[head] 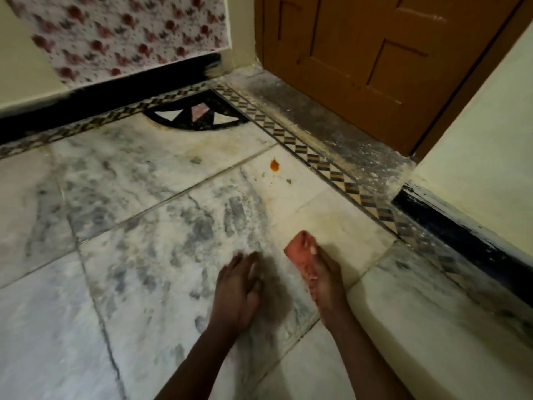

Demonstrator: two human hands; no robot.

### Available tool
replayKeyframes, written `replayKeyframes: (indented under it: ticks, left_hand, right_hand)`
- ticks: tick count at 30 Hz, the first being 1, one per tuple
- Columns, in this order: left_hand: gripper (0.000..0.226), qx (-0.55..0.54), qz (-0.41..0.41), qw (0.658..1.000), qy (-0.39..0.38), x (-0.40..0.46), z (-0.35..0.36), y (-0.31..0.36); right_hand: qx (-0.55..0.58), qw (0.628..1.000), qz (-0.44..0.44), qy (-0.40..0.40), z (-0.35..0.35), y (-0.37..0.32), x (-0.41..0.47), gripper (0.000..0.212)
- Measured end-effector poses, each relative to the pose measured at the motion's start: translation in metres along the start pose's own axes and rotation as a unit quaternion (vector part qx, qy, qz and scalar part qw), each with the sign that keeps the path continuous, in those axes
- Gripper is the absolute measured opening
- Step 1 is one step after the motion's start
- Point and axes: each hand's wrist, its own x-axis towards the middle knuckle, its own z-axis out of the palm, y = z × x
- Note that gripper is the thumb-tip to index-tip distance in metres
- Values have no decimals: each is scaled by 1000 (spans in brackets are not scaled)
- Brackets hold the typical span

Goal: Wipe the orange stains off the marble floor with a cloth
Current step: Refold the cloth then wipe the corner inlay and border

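An orange stain sits on the white, grey-veined marble floor, with smaller orange specks just right and below it. My right hand is shut on a bunched pink-orange cloth that sticks out past the fingers, low over the floor and well short of the stain. My left hand hovers beside it to the left, fingers loosely apart, holding nothing. Both hands are blurred.
A patterned inlay border runs diagonally past the stain. Beyond it lie a dusty grey threshold and a brown wooden door. A wall with black skirting stands at right; another wall with floral covering at the back left.
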Motion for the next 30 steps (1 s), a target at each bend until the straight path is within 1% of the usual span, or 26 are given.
replayKeyframes:
  ticks: [2,3,5,7,9,11,12,14,15,16,17,19,22,23,25,28,30]
  left_hand:
    - [54,-104,-18,994,31,2,-4,24]
    - [46,-149,-21,988,41,3,-5,38]
    - [30,-248,-47,967,42,8,-8,57]
    - [22,-354,-107,929,20,10,-15,73]
    - [21,-425,-151,892,-4,12,-21,83]
    - [24,-452,-160,878,-6,16,-20,86]
    - [22,-446,-150,883,10,18,-18,85]
    - [10,-397,-118,909,56,21,-13,85]
    - [9,-378,-111,916,77,21,-11,86]
    - [15,-368,-115,918,95,23,-9,88]
    - [24,-372,-128,914,102,23,-7,93]
    - [38,-403,-163,895,104,26,-2,100]
    - [51,-435,-201,870,118,37,7,101]
    - [55,-446,-205,862,130,39,10,98]
    - [59,-430,-208,864,158,48,11,96]
    - [56,-308,-184,905,230,50,7,99]
    - [48,-231,-137,924,274,45,7,99]
  right_hand:
    - [112,992,44,26,4,-11,-7,41]
    - [160,984,70,23,3,-17,-8,45]
    - [191,977,91,8,4,-29,-10,51]
    - [171,983,66,9,1,-36,-10,57]
    - [138,990,26,31,-2,-43,-9,43]
    - [126,992,8,21,-3,-52,-13,29]
    - [132,991,5,3,-4,-56,-16,25]
    - [126,992,-10,-25,-5,-59,-22,19]
    - [108,993,-27,-27,-5,-59,-25,17]
    - [77,995,-53,-26,-4,-57,-27,16]
    - [41,996,-80,-26,-3,-55,-29,14]
    - [-18,992,-123,-36,0,-48,-35,12]
    - [-58,986,-132,-83,8,-40,-44,14]
    - [-50,987,-123,-90,8,-39,-47,16]
    - [-1,991,-105,-86,6,-43,-48,18]
    - [72,993,-63,-70,-1,-51,-46,17]
    - [92,992,-42,-73,-4,-56,-44,19]
